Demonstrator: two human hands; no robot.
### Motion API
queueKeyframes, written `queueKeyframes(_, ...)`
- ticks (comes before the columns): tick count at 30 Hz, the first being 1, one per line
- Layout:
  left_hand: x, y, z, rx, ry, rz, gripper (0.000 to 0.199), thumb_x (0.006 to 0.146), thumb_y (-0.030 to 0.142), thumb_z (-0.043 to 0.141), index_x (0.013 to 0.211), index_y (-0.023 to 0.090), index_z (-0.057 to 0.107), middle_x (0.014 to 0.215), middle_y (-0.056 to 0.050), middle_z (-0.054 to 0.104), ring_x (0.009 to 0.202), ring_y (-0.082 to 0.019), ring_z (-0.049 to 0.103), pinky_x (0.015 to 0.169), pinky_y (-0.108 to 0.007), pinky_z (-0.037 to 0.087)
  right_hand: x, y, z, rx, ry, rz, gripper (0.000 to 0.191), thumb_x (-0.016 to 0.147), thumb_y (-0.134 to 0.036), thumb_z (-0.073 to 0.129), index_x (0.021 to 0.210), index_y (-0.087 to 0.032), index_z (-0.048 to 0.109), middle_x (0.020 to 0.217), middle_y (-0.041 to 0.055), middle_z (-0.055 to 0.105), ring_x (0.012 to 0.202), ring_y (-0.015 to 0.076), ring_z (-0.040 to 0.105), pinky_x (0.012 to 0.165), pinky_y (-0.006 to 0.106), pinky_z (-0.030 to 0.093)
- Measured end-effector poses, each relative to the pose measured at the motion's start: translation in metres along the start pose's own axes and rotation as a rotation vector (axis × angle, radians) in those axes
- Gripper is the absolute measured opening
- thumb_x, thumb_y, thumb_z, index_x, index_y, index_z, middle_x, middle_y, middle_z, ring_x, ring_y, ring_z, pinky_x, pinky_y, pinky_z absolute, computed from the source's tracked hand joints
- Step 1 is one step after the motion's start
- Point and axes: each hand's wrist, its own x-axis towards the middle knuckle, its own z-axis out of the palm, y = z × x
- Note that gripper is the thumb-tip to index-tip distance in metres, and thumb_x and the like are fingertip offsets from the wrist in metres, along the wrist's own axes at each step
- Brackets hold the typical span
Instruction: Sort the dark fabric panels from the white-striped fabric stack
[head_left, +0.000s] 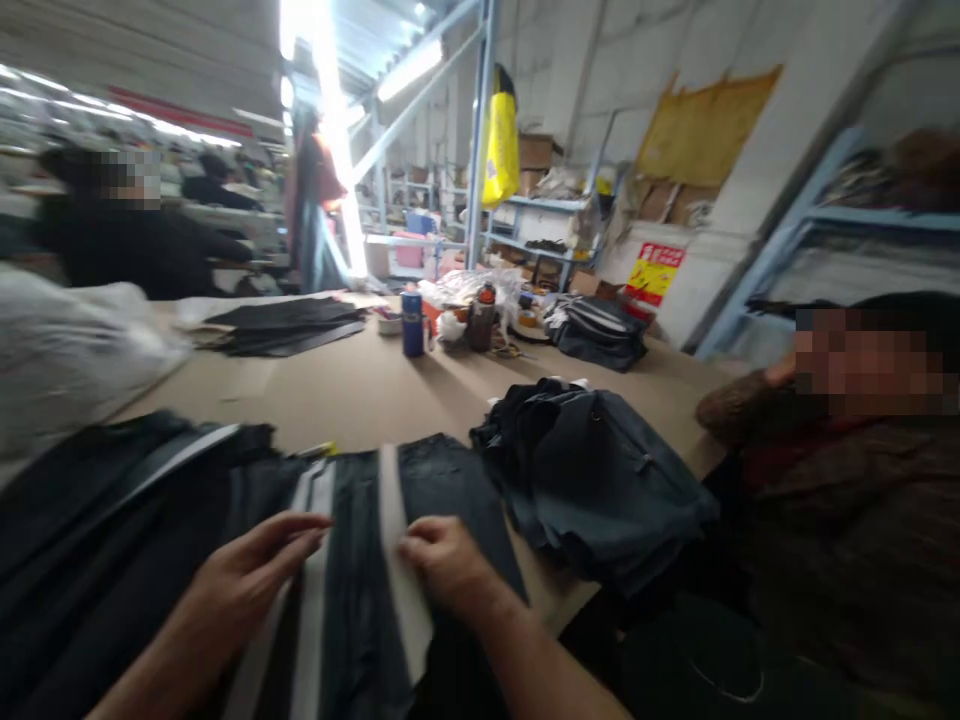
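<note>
Dark fabric pieces (356, 510) with pale strips lie at the table's near edge. Over the strips on the left is my left hand (259, 565), its thumb and fingers brought together; whether cloth is between them is too blurred to tell. My right hand (442, 560) pinches the edge of a wide pale strip (392, 500) on the cloth. To the right rests a pile of dark garments (592, 470), and further dark cloth (97, 500) spreads out at the left.
A blue bottle (412, 322), a dark bottle (481, 318) and folded dark cloth (600, 330) stand across the table (337, 385). A person (847, 480) sits close at the right. White plastic (67, 350) bulges at the left.
</note>
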Motion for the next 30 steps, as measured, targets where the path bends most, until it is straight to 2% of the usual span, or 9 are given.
queueKeyframes(4,-0.026,0.030,0.025,-0.159,-0.141,-0.072,0.047,0.061,0.049,0.072,0.092,0.016,0.063,0.088,-0.008,0.064,0.078,-0.021,0.061,0.072,-0.034,0.053,-0.023,0.005,-0.022,0.323,0.052,0.000,0.024,0.075,-0.037,0.062,0.080,-0.015,0.058,0.072,-0.0025,0.057,0.066,0.0101,0.050,0.062,0.020,0.042)
queueKeyframes(9,-0.043,0.046,0.055,-0.204,-0.311,-0.207,0.050,0.068,0.044,0.069,0.108,0.016,0.057,0.080,-0.003,0.059,0.065,-0.014,0.056,0.053,-0.024,0.048,-0.049,-0.011,-0.009,0.321,-0.146,-0.064,0.034,0.072,-0.034,0.070,0.100,-0.015,0.063,0.094,0.0040,0.066,0.089,0.0197,0.060,0.079,0.028,0.047)
queueKeyframes(11,-0.050,0.048,0.054,-0.230,-0.352,-0.200,0.040,0.069,0.040,0.070,0.096,0.012,0.061,0.074,-0.003,0.060,0.065,-0.013,0.056,0.055,-0.022,0.045,-0.058,-0.013,0.001,0.318,-0.220,-0.024,0.036,0.072,-0.033,0.071,0.102,-0.015,0.064,0.096,0.0047,0.068,0.091,0.0214,0.061,0.080,0.030,0.048)
queueKeyframes(15,-0.055,0.050,0.038,-0.394,-0.380,-0.306,0.030,0.062,0.030,0.076,0.081,0.009,0.067,0.071,-0.005,0.065,0.068,-0.015,0.060,0.068,-0.026,0.049,-0.061,-0.007,0.002,0.355,-0.292,0.150,0.035,0.074,-0.040,0.066,0.093,-0.011,0.065,0.083,0.0072,0.069,0.072,0.0205,0.062,0.065,0.030,0.049)
queueKeyframes(19,-0.070,0.063,0.025,-0.588,-0.417,-0.352,0.032,0.063,0.024,0.078,0.090,0.009,0.070,0.077,-0.008,0.070,0.072,-0.018,0.064,0.076,-0.030,0.051,-0.044,-0.005,-0.029,0.127,-0.185,-0.024,0.033,0.072,-0.027,0.062,0.103,-0.015,0.060,0.086,0.0034,0.067,0.079,0.0194,0.061,0.068,0.028,0.048)
queueKeyframes(23,-0.110,0.087,0.025,-0.826,-0.774,-0.265,0.032,0.068,0.023,0.076,0.098,0.015,0.071,0.092,-0.007,0.072,0.085,-0.017,0.065,0.084,-0.026,0.048,-0.018,-0.007,-0.066,-0.107,-0.026,-0.081,0.033,0.068,-0.029,0.061,0.098,-0.015,0.062,0.081,0.0024,0.066,0.078,0.0207,0.060,0.067,0.028,0.047)
queueKeyframes(26,-0.128,0.099,0.026,-0.830,-1.004,-0.284,0.032,0.060,0.025,0.081,0.090,0.015,0.074,0.083,-0.004,0.073,0.080,-0.015,0.066,0.082,-0.022,0.048,-0.009,-0.016,-0.075,-0.002,-0.018,-0.001,0.029,0.068,-0.041,0.062,0.075,-0.013,0.062,0.066,0.0040,0.063,0.068,0.0222,0.059,0.060,0.029,0.046)
queueKeyframes(28,-0.122,0.096,0.024,-0.791,-0.962,-0.288,0.028,0.058,0.023,0.080,0.084,0.014,0.075,0.076,-0.004,0.072,0.073,-0.014,0.065,0.078,-0.022,0.049,-0.012,-0.027,-0.072,0.178,-0.046,0.048,0.033,0.072,-0.048,0.057,0.075,-0.015,0.061,0.070,0.0060,0.065,0.070,0.0237,0.061,0.061,0.031,0.047)
queueKeyframes(30,-0.103,0.087,0.019,-0.778,-0.804,-0.266,0.025,0.054,0.017,0.076,0.079,0.014,0.074,0.070,-0.003,0.071,0.064,-0.013,0.064,0.068,-0.022,0.051,-0.023,-0.037,-0.068,0.299,-0.058,0.028,0.037,0.080,-0.051,0.047,0.087,-0.018,0.061,0.089,0.0075,0.068,0.081,0.0247,0.064,0.067,0.034,0.050)
